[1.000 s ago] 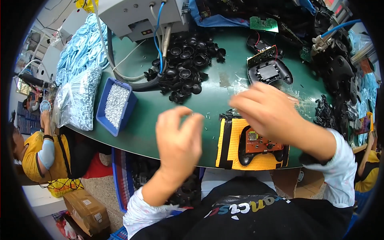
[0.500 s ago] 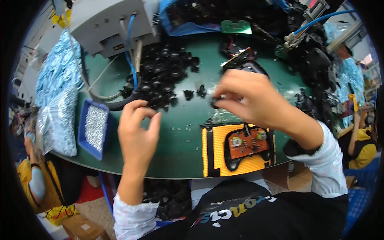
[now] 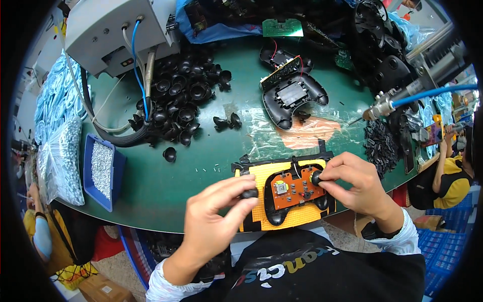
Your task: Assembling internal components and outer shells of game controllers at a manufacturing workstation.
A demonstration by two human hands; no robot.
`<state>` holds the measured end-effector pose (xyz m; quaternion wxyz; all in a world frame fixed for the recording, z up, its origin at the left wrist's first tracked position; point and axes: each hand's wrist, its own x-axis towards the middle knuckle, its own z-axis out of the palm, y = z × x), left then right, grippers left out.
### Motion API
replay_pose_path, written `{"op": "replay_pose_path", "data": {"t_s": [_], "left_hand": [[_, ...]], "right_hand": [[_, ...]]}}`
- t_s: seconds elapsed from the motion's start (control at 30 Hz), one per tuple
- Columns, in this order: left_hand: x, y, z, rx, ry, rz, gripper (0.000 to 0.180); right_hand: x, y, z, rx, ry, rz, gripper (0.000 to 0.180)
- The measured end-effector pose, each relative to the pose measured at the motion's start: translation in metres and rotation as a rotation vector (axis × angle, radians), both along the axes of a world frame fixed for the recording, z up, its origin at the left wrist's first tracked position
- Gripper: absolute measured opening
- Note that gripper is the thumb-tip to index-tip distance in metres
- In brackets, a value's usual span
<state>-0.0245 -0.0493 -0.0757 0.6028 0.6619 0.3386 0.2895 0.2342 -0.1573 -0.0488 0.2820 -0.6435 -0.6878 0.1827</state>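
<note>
An orange circuit board (image 3: 294,189) lies in a black controller shell on a yellow jig (image 3: 261,177) at the near table edge. My right hand (image 3: 354,186) pinches a small black thumbstick cap (image 3: 317,177) and holds it on the right side of the board. My left hand (image 3: 214,219) holds another black cap (image 3: 249,193) between thumb and forefinger just left of the board.
A heap of black thumbstick caps (image 3: 178,103) lies beside a grey machine (image 3: 113,27) with cables. A second black controller shell (image 3: 292,95) sits farther back. A blue tray of screws (image 3: 103,171) stands at left, a hanging screwdriver (image 3: 385,105) at right. Other people sit at both sides.
Both hands came back from the cap heap to the jig, each carrying a cap. The right one now rests on the board; the left has dropped beside it.
</note>
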Motion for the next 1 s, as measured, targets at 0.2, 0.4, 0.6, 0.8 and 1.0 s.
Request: {"op": "replay_pose_path", "data": {"t_s": [0.2, 0.4, 0.6, 0.8, 1.0], "left_hand": [[0.030, -0.014, -0.009, 0.380, 0.119, -0.019, 0.032], [0.039, -0.009, -0.020, 0.525, 0.259, -0.043, 0.028], [0.040, -0.009, -0.012, 0.635, 0.245, -0.049, 0.032], [0.043, -0.010, -0.012, 0.657, 0.285, -0.045, 0.034], [0.041, -0.011, -0.007, 0.632, 0.307, -0.106, 0.031]], "right_hand": [[0.003, 0.000, -0.004, 0.018, 0.031, 0.018, 0.018], [0.007, 0.001, -0.010, 0.055, 0.074, 0.060, 0.018], [0.009, 0.003, -0.012, 0.058, 0.109, 0.072, 0.018], [0.010, 0.004, -0.012, 0.063, 0.109, 0.077, 0.017], [0.012, 0.006, -0.007, 0.065, 0.053, 0.162, 0.020]]}}
